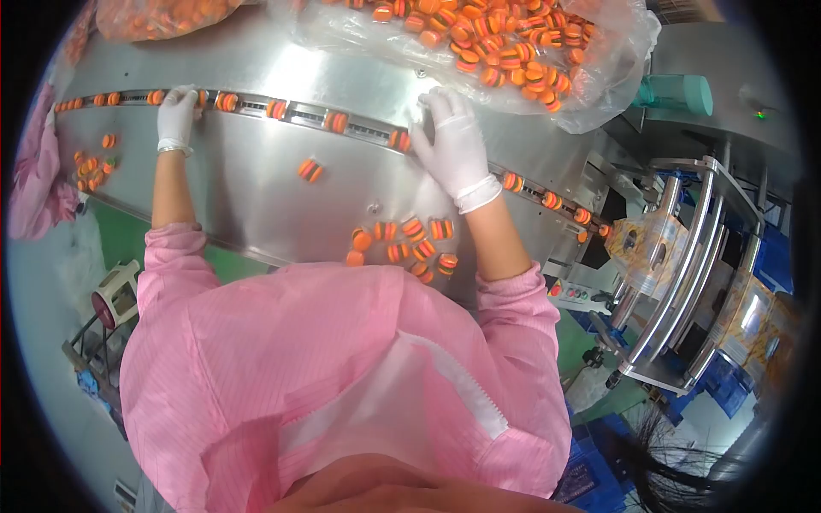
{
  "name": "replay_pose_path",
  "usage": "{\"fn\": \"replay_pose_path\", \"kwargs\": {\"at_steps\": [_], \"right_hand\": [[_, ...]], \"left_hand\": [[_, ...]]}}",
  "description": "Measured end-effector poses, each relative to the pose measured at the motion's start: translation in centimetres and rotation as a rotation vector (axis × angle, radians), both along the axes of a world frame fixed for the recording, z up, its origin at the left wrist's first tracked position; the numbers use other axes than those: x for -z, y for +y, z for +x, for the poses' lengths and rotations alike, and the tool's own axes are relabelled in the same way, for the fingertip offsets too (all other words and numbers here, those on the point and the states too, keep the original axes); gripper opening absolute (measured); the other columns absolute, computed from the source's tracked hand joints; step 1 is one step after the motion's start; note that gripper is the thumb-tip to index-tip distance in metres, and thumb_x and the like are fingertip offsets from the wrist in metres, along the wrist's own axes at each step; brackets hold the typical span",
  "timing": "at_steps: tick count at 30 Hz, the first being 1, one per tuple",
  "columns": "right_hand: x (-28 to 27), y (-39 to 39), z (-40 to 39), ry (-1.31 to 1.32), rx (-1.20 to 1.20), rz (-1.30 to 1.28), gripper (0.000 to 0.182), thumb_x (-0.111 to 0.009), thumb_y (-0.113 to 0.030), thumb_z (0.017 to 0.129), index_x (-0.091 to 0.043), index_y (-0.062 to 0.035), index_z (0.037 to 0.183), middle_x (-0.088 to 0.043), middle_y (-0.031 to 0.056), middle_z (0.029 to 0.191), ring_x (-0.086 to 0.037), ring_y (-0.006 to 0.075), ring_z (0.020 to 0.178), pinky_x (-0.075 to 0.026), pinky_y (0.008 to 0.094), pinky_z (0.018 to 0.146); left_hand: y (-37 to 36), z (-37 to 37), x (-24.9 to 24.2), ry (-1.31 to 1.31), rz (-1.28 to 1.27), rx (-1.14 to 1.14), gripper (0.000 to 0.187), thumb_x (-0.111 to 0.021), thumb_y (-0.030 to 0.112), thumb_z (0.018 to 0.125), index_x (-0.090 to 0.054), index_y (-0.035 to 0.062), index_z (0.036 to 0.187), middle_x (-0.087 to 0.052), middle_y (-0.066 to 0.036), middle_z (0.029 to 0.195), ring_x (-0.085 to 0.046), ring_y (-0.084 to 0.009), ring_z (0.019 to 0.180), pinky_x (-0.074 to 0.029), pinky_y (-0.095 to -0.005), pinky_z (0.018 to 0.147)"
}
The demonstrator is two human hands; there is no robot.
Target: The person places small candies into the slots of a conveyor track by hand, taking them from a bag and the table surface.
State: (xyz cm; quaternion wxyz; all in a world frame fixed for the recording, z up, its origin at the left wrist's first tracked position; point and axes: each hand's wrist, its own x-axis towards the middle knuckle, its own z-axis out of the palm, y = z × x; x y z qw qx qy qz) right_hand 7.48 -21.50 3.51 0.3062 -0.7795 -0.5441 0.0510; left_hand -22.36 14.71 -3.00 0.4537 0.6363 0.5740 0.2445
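Observation:
Orange burger-shaped gummy candies [338,121] sit spaced along a slotted track [299,112] that curves across a steel machine top [248,188]. My left hand [177,115], in a white glove, has its fingertips bunched on the track beside a candy [203,98]; whether it pinches one is hidden. My right hand [455,147], also gloved, lies with fingers spread on the track, touching it next to a candy [399,139]. A loose heap of candies [410,244] lies just below my right wrist. One single candy [310,169] rests between my hands.
A clear plastic bag full of candies [513,47] lies behind my right hand, another bag [154,15] at the top left. A small candy cluster [90,167] sits at the left rim. Printed packaging film on steel rollers [684,256] stands to the right. A pink-clothed person [34,184] is at far left.

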Motion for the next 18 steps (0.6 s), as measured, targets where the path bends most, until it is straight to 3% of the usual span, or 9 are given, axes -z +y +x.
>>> {"fn": "replay_pose_path", "kwargs": {"at_steps": [3, 5, 6, 7, 9, 12, 15, 18], "right_hand": [[-0.4, 2.2, 1.6, -0.082, 0.058, 0.031, 0.036, -0.064, -0.014, 0.076, -0.055, -0.0022, 0.108, -0.056, 0.0181, 0.105, -0.053, 0.0355, 0.098, -0.044, 0.0435, 0.087], [-0.5, 4.0, 2.7, -0.09, 0.144, 0.035, 0.033, -0.063, -0.013, 0.077, -0.055, -0.0018, 0.107, -0.057, 0.018, 0.101, -0.055, 0.0348, 0.096, -0.046, 0.0425, 0.085], [-0.8, 4.9, 3.2, -0.142, 0.178, 0.004, 0.026, -0.059, -0.012, 0.08, -0.056, -0.0012, 0.104, -0.057, 0.0161, 0.099, -0.057, 0.0334, 0.093, -0.049, 0.0417, 0.08], [-0.5, 5.7, 3.9, -0.148, 0.179, 0.011, 0.026, -0.059, -0.012, 0.08, -0.056, -0.0012, 0.104, -0.057, 0.0161, 0.099, -0.057, 0.0334, 0.093, -0.049, 0.0417, 0.08], [0.8, 7.2, 4.9, -0.26, 0.192, -0.142, 0.021, -0.055, -0.012, 0.082, -0.058, -0.0025, 0.1, -0.058, 0.0136, 0.097, -0.06, 0.0303, 0.088, -0.052, 0.0399, 0.073], [2.0, 9.2, 5.3, -0.45, 0.227, -0.326, 0.018, -0.052, -0.012, 0.083, -0.059, -0.0048, 0.098, -0.058, 0.0131, 0.096, -0.063, 0.0272, 0.085, -0.054, 0.0375, 0.067], [3.0, 10.3, 5.1, -0.471, 0.268, -0.368, 0.016, -0.054, -0.013, 0.083, -0.061, -0.006, 0.096, -0.058, 0.0138, 0.095, -0.063, 0.0259, 0.083, -0.054, 0.0354, 0.065], [2.8, 10.3, 5.6, -0.414, 0.231, -0.381, 0.018, -0.053, -0.012, 0.083, -0.06, -0.0052, 0.097, -0.059, 0.0167, 0.099, -0.064, 0.0279, 0.085, -0.054, 0.0374, 0.066]], "left_hand": [[-1.1, 1.2, -0.3, 0.214, -0.093, 0.08, 0.024, -0.062, 0.019, 0.086, -0.061, 0.0017, 0.102, -0.065, -0.006, 0.083, -0.061, -0.0145, 0.072, -0.05, -0.0258, 0.064], [-2.7, 2.5, -2.3, 0.536, 0.323, 0.182, 0.026, -0.063, 0.021, 0.084, -0.061, 0.0033, 0.103, -0.065, -0.008, 0.084, -0.063, -0.0215, 0.075, -0.05, -0.032, 0.072], [-3.5, 3.5, -3.5, 0.588, 0.39, 0.13, 0.028, -0.064, 0.024, 0.082, -0.06, 0.0047, 0.103, -0.064, -0.01, 0.087, -0.062, -0.0253, 0.08, -0.048, -0.0356, 0.076], [-3.7, 4.5, -3.5, 0.582, 0.396, 0.127, 0.028, -0.064, 0.024, 0.082, -0.06, 0.0047, 0.103, -0.064, -0.01, 0.087, -0.062, -0.0253, 0.08, -0.048, -0.0356, 0.076], [-4.1, 6.2, -3.5, 0.312, 0.618, 0.263, 0.026, -0.064, 0.022, 0.083, -0.06, 0.0048, 0.102, -0.064, -0.012, 0.093, -0.062, -0.0258, 0.087, -0.048, -0.035, 0.077], [-8.4, 12.5, -6.6, 0.125, 0.666, 0.606, 0.023, -0.06, 0.015, 0.085, -0.06, 0.0034, 0.105, -0.062, -0.014, 0.099, -0.061, -0.0293, 0.091, -0.048, -0.0362, 0.081], [-10.1, 18.9, -7.0, -0.032, 0.593, 0.876, 0.026, -0.056, 0.013, 0.087, -0.059, 0.0032, 0.11, -0.061, -0.016, 0.104, -0.06, -0.0318, 0.095, -0.049, -0.0372, 0.083], [-9.4, 24.4, -3.9, 0.079, 0.679, 0.889, 0.028, -0.055, 0.017, 0.089, -0.057, 0.0052, 0.114, -0.059, -0.013, 0.107, -0.061, -0.029, 0.093, -0.051, -0.0355, 0.078]]}}
